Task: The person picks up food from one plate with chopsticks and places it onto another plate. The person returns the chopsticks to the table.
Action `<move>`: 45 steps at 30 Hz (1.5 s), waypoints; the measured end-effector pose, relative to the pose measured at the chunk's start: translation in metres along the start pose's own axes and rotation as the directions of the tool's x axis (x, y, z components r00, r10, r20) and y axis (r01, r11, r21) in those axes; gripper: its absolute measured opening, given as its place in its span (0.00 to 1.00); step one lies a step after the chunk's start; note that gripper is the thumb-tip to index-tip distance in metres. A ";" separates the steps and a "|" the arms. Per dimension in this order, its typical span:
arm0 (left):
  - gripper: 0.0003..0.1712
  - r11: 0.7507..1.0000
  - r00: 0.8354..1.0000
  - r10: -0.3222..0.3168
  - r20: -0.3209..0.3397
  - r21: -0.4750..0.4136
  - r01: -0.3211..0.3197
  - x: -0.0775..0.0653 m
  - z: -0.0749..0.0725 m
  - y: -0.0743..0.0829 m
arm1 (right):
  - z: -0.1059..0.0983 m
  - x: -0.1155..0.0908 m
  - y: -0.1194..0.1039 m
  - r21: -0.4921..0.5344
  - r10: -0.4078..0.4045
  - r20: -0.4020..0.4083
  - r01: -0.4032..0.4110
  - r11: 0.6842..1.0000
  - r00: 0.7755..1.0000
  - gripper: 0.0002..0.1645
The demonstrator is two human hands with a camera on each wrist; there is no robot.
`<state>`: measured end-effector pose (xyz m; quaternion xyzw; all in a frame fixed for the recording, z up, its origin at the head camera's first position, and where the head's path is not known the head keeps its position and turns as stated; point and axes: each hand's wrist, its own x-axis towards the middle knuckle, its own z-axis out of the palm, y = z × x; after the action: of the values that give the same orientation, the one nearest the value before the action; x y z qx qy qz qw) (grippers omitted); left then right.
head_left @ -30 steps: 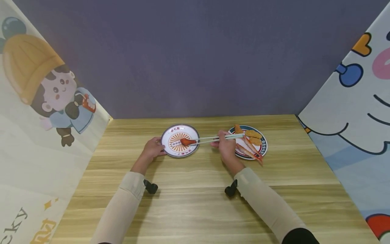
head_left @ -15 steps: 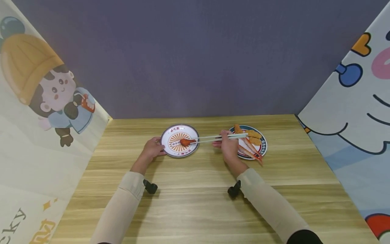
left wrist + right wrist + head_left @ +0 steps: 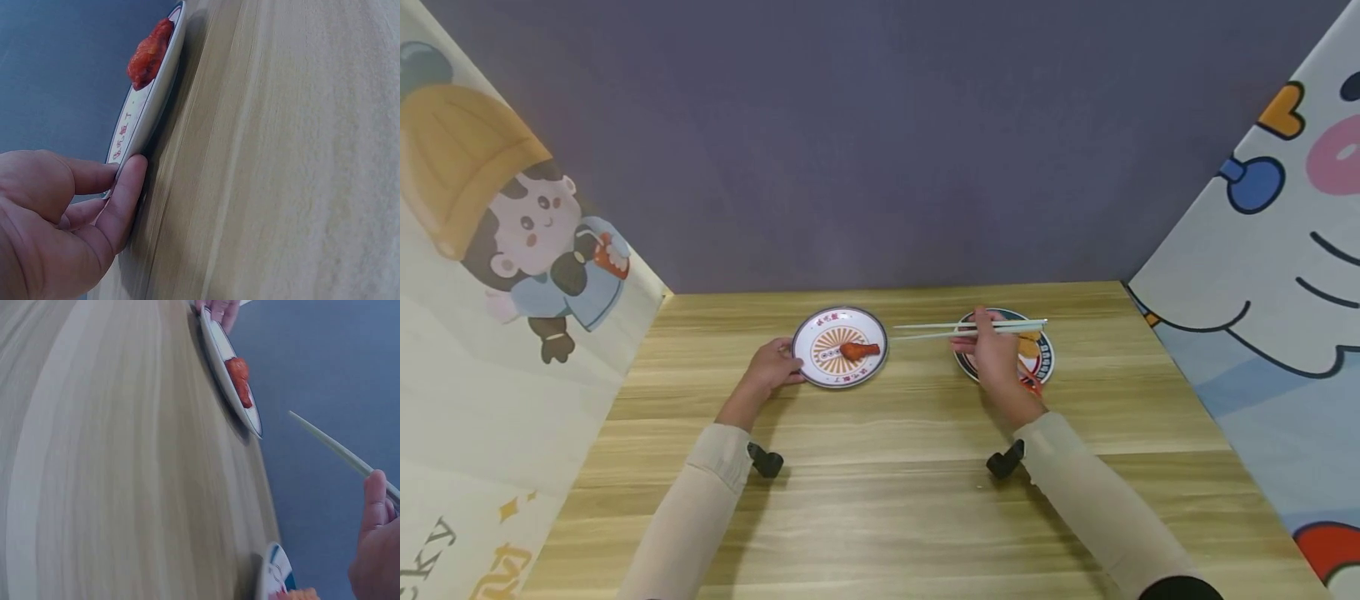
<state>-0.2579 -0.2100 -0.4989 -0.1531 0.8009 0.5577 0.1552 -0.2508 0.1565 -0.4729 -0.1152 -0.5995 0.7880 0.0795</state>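
My left hand (image 3: 772,365) pinches the left edge of a white plate (image 3: 808,333) with a printed sunburst. In the left wrist view, the thumb and fingers (image 3: 128,194) are on its rim. A glossy red-brown chicken drumstick (image 3: 859,351) lies on this plate, right of its middle. My right hand (image 3: 996,354) holds a pair of pale chopsticks (image 3: 1018,327) level, tips pointing left and slightly apart with nothing between them. The tips stand just right of the white plate. Beneath the right hand is a dark-rimmed plate (image 3: 1049,360), partly hidden by the hand.
On the dark-rimmed plate show golden breaded pieces (image 3: 1030,346) and part of a long red-and-white piece (image 3: 1032,382). Both plates are near the back of the wooden table (image 3: 887,467), before a dark grey-blue wall (image 3: 887,150). Printed panels stand on both sides.
The chopsticks have come off the drumstick, which stays on the white plate. My right hand has moved right with them, over the dark-rimmed plate. The left hand keeps its hold.
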 end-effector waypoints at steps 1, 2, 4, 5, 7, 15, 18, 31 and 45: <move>0.36 1.000 1.000 0.002 0.002 0.001 -0.002 0.000 0.000 0.000 | -0.004 0.000 -0.003 -0.012 0.010 0.001 -0.010 1.000 1.000 0.18; 0.36 1.000 1.000 0.003 0.004 0.000 -0.003 0.000 0.000 0.000 | -0.008 0.000 -0.006 -0.028 0.021 -0.001 -0.021 0.999 1.000 0.16; 0.36 1.000 1.000 0.003 0.004 0.003 -0.003 0.000 -0.001 0.001 | -0.016 -0.001 -0.012 -0.056 0.044 -0.002 -0.044 0.997 0.999 0.13; 0.36 1.000 1.000 0.004 0.004 0.007 -0.004 0.000 -0.001 0.001 | -0.020 -0.002 -0.016 -0.065 0.049 -0.001 -0.049 0.997 0.999 0.12; 0.37 1.000 1.000 0.006 0.001 0.014 -0.006 0.000 -0.001 0.002 | -0.027 -0.003 -0.022 -0.048 0.046 -0.004 -0.046 0.998 0.999 0.12; 0.37 0.999 1.000 0.018 -0.005 0.032 -0.018 -0.001 -0.001 0.002 | -0.056 -0.004 -0.046 0.002 -0.072 -0.035 0.072 0.997 0.997 0.12; 0.37 0.999 1.000 0.019 0.000 0.032 -0.019 -0.001 -0.001 0.002 | -0.070 -0.004 -0.055 -0.031 -0.096 -0.019 0.095 0.995 0.995 0.12; 0.39 1.000 1.000 0.011 -0.003 0.025 -0.011 -0.004 -0.001 0.003 | -0.117 -0.007 -0.069 -0.230 -0.106 0.036 0.112 0.967 0.994 0.12; 0.39 1.000 1.000 -0.003 -0.006 0.030 0.003 -0.002 -0.001 0.003 | -0.138 -0.009 -0.067 -0.281 -0.057 -0.040 0.043 0.959 0.998 0.16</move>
<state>-0.2574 -0.2098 -0.4954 -0.1537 0.8095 0.5448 0.1558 -0.2049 0.2999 -0.4430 -0.1288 -0.7055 0.6902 0.0967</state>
